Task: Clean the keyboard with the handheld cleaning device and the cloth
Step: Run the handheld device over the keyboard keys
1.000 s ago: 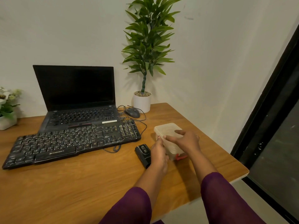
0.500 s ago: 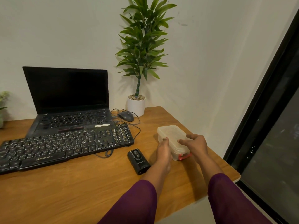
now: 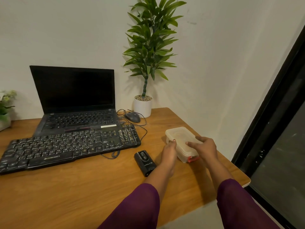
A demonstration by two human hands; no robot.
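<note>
A dusty black keyboard (image 3: 69,148) lies across the left half of the wooden desk (image 3: 82,187). The black handheld cleaning device (image 3: 144,162) lies flat on the desk to the right of it. Further right stands a translucent plastic box (image 3: 179,136) with a lid and a red clasp at its near end. My left hand (image 3: 169,151) grips the box's left side. My right hand (image 3: 203,147) rests over the lid and its right edge. No cloth is visible; what the box holds cannot be made out.
An open black laptop (image 3: 74,100) stands behind the keyboard. A grey mouse (image 3: 132,117) with its cable lies beside a white-potted plant (image 3: 143,105) at the back. A small plant (image 3: 5,111) sits far left. The desk's right edge (image 3: 237,164) is just past the box.
The camera view has shifted. Both hands stay on the plastic box, and my right hand has slid further over the lid.
</note>
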